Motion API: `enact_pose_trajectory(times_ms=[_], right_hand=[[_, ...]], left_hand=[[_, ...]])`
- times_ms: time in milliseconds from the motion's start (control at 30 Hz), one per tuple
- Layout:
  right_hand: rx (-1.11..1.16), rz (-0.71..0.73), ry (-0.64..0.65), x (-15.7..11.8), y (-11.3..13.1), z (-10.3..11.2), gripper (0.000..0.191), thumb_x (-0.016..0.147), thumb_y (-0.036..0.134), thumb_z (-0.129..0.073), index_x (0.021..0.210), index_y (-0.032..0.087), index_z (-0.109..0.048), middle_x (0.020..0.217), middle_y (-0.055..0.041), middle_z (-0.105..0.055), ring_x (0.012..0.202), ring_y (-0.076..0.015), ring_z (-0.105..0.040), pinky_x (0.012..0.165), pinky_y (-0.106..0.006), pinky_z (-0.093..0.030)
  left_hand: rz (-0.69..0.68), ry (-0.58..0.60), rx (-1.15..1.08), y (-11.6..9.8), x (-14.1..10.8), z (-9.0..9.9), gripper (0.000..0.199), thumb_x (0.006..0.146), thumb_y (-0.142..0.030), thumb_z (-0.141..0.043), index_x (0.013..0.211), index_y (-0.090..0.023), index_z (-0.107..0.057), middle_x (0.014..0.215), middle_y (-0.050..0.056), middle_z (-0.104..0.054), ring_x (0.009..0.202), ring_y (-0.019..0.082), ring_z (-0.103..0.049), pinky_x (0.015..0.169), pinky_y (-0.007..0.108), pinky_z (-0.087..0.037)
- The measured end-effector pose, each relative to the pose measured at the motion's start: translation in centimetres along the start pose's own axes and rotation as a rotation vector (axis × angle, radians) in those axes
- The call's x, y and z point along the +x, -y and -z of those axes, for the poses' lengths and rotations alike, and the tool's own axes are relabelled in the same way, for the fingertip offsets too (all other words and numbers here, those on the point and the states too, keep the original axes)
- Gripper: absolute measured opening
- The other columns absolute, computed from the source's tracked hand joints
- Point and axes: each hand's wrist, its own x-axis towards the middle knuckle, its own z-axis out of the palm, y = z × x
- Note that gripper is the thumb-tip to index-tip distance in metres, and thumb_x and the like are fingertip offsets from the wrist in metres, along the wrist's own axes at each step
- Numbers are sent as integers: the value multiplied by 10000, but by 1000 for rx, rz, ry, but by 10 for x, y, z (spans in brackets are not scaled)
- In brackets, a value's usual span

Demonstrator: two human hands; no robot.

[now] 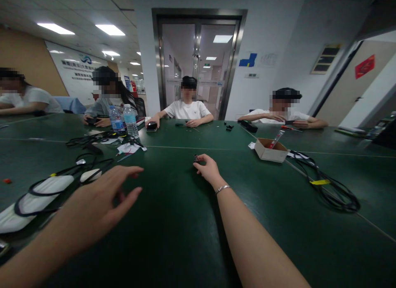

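Note:
My right hand (208,169) reaches out over the green table (173,222), thumb and fingers closed on a small dark cylindrical piece (196,158) with a shiny surface. Its exact kind is too small to make out, and my fingertips cover part of it. A silvery bracelet (222,189) circles that wrist. On the left, my left hand (108,197) hovers above the table with thumb and forefinger apart and nothing between them. Nearest to it lie a white rounded piece (90,175) and a long white object (46,197) with black cable across it.
Two water bottles (130,121), papers (128,148) and tangled black cables (89,141) are at back left. A small cardboard box (271,149) holding a clear tube stands right, beside a coiled black cable (334,189). Several people sit across the table.

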Motion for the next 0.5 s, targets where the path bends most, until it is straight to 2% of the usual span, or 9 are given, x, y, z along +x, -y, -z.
enact_pose_trajectory(times_ms=[67, 133, 200, 267, 367, 500], right_hand=[[3, -4, 0, 1, 1, 0, 226, 766, 235, -652, 983, 190, -605, 1041, -39, -580, 455, -54, -569, 350, -136, -431], [22, -6, 3, 3, 1, 0, 226, 773, 222, -641, 993, 191, -602, 1028, -41, -564, 456, -65, -584, 320, -128, -407], [54, -7, 14, 5, 0, 0, 231, 766, 194, -640, 993, 183, -599, 1002, -40, -552, 463, -72, -594, 307, -121, -391], [81, -8, 26, 8, -1, 0, 232, 749, 152, -642, 975, 169, -598, 967, -35, -549, 469, -71, -594, 315, -117, -396], [85, -9, 1, 12, -2, 0, 215, 730, 107, -640, 936, 154, -607, 914, -22, -560, 453, -56, -570, 337, -118, -416], [78, -31, 10, 13, 0, 2, 215, 723, 59, -636, 922, 141, -634, 782, -3, -596, 439, -54, -544, 368, -119, -435]], left_hand=[[-150, 103, -14, -22, 40, -28, 419, 835, -463, -461, 1234, -339, -488, 1123, 12, -599, 717, 159, -604, 677, 303, -494], [-245, 146, -30, -40, 82, -62, 451, 833, -387, -491, 1274, -299, -465, 1196, 43, -566, 791, 166, -624, 749, 297, -488], [-244, 161, -59, -54, 118, -97, 495, 809, -345, -540, 1290, -257, -463, 1253, 83, -528, 892, 194, -628, 806, 299, -479], [-142, 178, -147, -62, 146, -127, 491, 812, -336, -546, 1280, -204, -480, 1243, 124, -528, 948, 219, -619, 825, 308, -480], [-71, 120, -351, -67, 167, -162, 326, 824, -241, -526, 1135, -167, -588, 1126, 121, -590, 991, 212, -600, 863, 305, -477], [-14, -27, -606, -58, 164, -194, 241, 791, -104, -518, 981, -189, -639, 1044, 69, -628, 920, 162, -612, 871, 300, -488]])
